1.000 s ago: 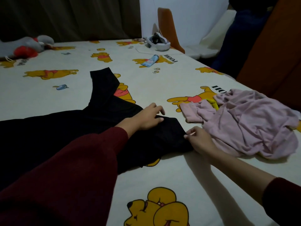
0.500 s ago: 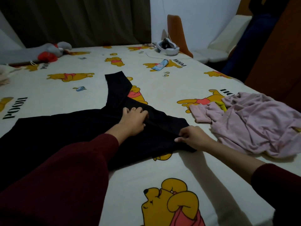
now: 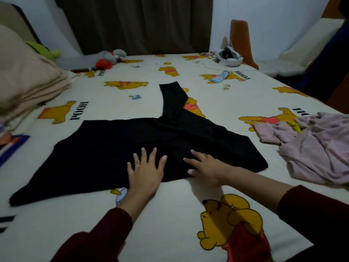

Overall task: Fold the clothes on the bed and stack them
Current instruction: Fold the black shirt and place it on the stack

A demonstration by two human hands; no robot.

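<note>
On the bed (image 3: 170, 214), spread over the cartoon-bear sheet, we have the black garment (image 3: 117, 148) lying flat in the middle, one sleeve (image 3: 172, 99) pointing away from us. Our left hand (image 3: 145, 173) rests palm-down on its near edge, fingers straight and spread, its grip apart and holding nothing. Our right hand (image 3: 205, 167) lies just beside it, also flat on the black cloth with fingers extended, grip apart as well. Well to the right sits the crumpled pink garment (image 3: 313, 148), apart from the black one. At the far left we see folded beige fabric (image 3: 28, 82) stacked by the bed's edge.
</note>
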